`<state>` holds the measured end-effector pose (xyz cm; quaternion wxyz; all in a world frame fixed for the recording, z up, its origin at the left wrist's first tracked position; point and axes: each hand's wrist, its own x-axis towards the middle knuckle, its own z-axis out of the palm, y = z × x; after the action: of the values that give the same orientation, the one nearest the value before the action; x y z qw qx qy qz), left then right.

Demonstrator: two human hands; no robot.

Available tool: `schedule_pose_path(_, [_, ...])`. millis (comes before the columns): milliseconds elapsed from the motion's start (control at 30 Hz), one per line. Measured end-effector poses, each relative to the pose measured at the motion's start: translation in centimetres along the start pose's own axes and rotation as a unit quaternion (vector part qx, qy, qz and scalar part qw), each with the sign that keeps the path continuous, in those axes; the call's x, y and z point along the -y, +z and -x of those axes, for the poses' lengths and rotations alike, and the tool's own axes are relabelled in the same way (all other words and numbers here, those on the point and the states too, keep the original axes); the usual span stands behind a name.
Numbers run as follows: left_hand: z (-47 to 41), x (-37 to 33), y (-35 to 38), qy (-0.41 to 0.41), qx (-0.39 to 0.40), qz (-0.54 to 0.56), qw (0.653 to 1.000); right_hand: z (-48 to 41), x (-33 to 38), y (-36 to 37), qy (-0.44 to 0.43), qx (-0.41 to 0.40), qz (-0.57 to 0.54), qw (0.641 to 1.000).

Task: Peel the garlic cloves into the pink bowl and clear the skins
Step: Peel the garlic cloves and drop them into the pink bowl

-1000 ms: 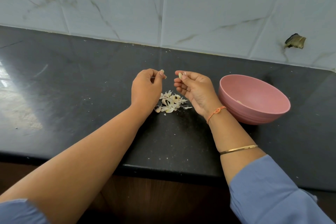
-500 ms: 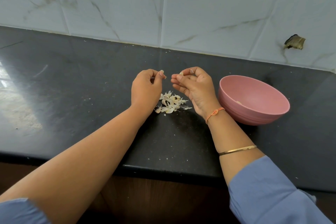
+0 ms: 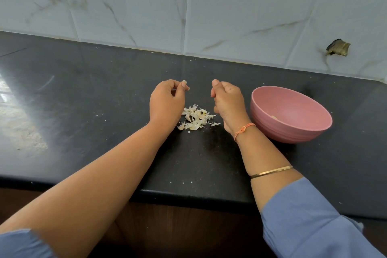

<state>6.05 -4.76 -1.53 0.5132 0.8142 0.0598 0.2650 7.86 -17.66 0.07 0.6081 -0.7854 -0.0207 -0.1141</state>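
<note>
Gap wider, right hand (image 3: pixel 227 101) curled tighter, left hand (image 3: pixel 166 101) unmoved

Light: bright, soft, even daylight over the counter (image 3: pixel 104 90).
Glare: broad pale sheen far left of the pink bowl (image 3: pixel 293 132).
Shadows: faint, soft-edged, just under the bowl's near side.
Focus: sharp throughout, no motion blur.
Distortion: tile joints (image 3: pixel 187 6) behind the bowl bow toward the edges.

Pink bowl (image 3: pixel 280 132), black speckled counter (image 3: pixel 83 100), white grey-veined tiles (image 3: pixel 240 6), pale skins (image 3: pixel 195 118).
</note>
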Motion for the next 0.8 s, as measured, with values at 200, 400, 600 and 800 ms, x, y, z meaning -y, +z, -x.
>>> schedule_pose_path(200, [-0.05, 0.07, 0.03, 0.003, -0.003, 0.009, 1.0, 0.35, 0.39, -0.46, 0.109, 0.068, -0.197, 0.972])
schedule_pose_path(400, [-0.06, 0.04, 0.07, 0.007, -0.003, 0.01, 1.0, 0.39, 0.7, -0.66, 0.125, 0.118, -0.292, 0.941])
schedule_pose_path(600, [-0.13, 0.01, 0.11, 0.009, -0.004, 0.011, 1.0, 0.7, 0.49, -0.59, 0.042, 0.121, -0.246, 0.961])
schedule_pose_path(800, [-0.09, 0.01, 0.06, 0.006, -0.004, 0.009, 1.0, 0.71, 0.49, -0.79, 0.022, 0.085, -0.194, 0.977])
